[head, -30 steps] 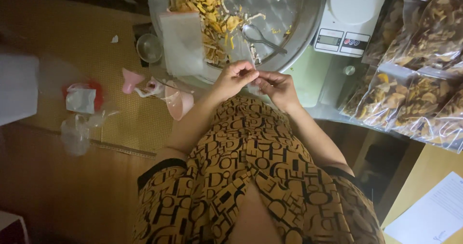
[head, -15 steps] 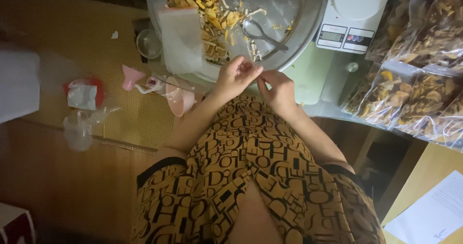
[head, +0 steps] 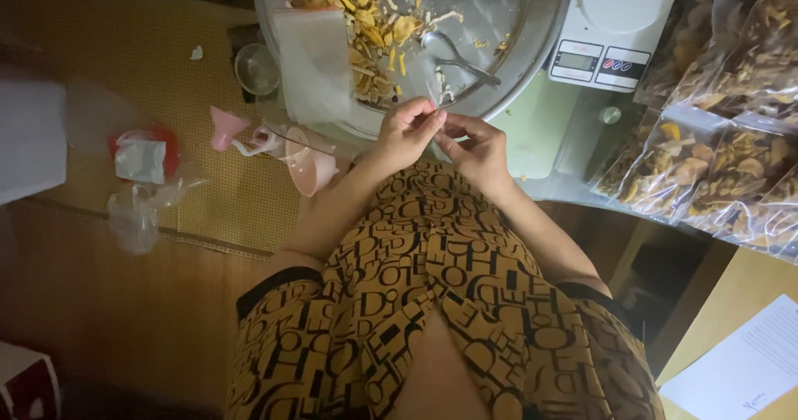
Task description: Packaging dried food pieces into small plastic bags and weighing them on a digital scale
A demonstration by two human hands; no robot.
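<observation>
From my feed, the biggest thing is the round metal tray (head: 532, 46) at twelve o'clock, half covered with dried yellow chips (head: 366, 13) heaped to its eleven o'clock side, most likely pushed there so the bare part stays free for scooping. A metal spoon (head: 453, 54) lies in that bare part with its handle pointing toward three o'clock, within easy reach of the right hand. At two o'clock sits a white kitchen scale (head: 615, 21), close against the tray rim, which suits weighing portions. Filled clear bags (head: 723, 137) of the same chips are stacked at three o'clock, out of the working space. A flat clear bag (head: 312, 63) leans over the tray's nine o'clock edge. On the woven mat (head: 125, 21) at nine o'clock I see a pink funnel (head: 312, 167), a small glass jar (head: 256, 69) and crumpled plastic (head: 137, 212), parked aside.

Both hands meet just below the tray's six o'clock rim. The left hand (head: 405, 133) has a narrow grip, thumb and forefinger pinched on something thin and clear that I cannot make out. The right hand (head: 475, 150) pinches the same spot from the other side, fingertips touching, as if to pull an edge apart
</observation>
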